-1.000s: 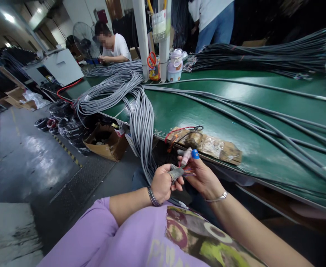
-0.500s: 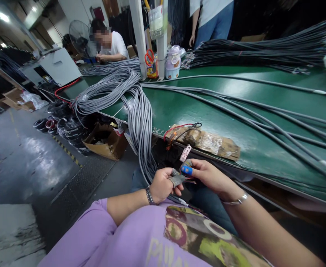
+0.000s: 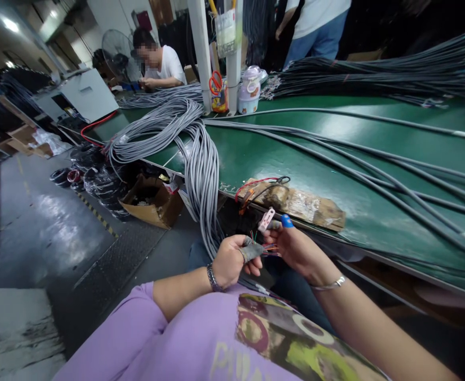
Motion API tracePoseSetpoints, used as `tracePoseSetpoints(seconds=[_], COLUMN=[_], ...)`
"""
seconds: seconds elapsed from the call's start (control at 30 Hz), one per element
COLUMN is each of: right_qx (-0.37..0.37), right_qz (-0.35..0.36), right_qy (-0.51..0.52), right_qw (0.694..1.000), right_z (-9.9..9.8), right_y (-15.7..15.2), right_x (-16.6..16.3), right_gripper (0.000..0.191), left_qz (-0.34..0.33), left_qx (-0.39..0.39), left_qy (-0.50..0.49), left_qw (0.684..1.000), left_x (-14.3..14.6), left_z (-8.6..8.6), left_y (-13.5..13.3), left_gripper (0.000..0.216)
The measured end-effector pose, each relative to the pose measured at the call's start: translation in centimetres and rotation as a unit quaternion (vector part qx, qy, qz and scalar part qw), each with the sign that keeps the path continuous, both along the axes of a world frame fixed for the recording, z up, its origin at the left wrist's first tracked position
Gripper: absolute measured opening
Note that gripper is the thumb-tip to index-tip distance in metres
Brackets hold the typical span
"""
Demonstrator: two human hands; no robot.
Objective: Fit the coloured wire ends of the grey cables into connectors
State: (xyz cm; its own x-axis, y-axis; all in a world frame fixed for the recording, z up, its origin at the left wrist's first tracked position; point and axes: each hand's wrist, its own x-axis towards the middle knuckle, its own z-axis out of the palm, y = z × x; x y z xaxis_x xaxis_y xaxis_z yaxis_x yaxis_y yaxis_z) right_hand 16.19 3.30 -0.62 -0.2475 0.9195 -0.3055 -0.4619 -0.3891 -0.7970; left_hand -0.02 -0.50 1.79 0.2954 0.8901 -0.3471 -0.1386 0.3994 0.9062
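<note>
My left hand [image 3: 236, 258], with grey tape round its fingers, is closed on several thin coloured wires [image 3: 271, 247] that fan out past its fingertips. My right hand [image 3: 294, 247] is just to the right, near the wire ends. Its thumb, in a blue cover [image 3: 286, 220], is lifted away from the taped forefinger. A small pink tool [image 3: 266, 219] sits at the fingertips of this hand and appears held there; the exact grip is partly hidden. Behind the left hand, a bundle of grey cables [image 3: 203, 174] drapes over the table edge.
The green table [image 3: 248, 153] carries long grey cables [image 3: 336, 145] and black cable bundles [image 3: 375, 76]. A taped cardboard piece [image 3: 302, 205] lies at the near edge. An open carton [image 3: 153, 203] stands on the floor. One person [image 3: 167, 69] sits across; another [image 3: 315, 26] stands behind.
My right thumb has lifted off the forefinger, and the right hand has drawn slightly away from the left. More of the coloured wires now show. The view has shifted slightly.
</note>
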Motion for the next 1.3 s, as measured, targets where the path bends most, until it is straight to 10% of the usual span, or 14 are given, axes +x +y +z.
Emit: tracePoseSetpoints(seconds=[0.13, 0.37, 0.73, 1.3], right_qx=[0.015, 0.077, -0.023, -0.007], right_qz=[0.045, -0.143, -0.051, -0.035], right_qy=[0.015, -0.107, 0.086, 0.103], right_qw=[0.999, 0.981, 0.995, 0.994], right_z=[0.8, 0.5, 0.5, 0.5], right_y=[0.1, -0.3, 0.8, 0.4], right_x=[-1.0, -2.0, -2.4, -1.3], right_gripper=[0.044, 0.046, 0.045, 0.031], left_qz=[0.007, 0.017, 0.01, 0.052], left_qx=[-0.012, -0.02, -0.018, -0.015], left_qy=[-0.014, -0.041, -0.033, -0.065], left_qw=[1.0, 0.999, 0.999, 0.996], left_x=[0.6, 1.1, 1.5, 0.7], left_z=[0.5, 0.7, 0.0, 0.1], left_y=[0.6, 1.2, 1.2, 0.1], left_gripper=[0.041, 0.037, 0.035, 0.032])
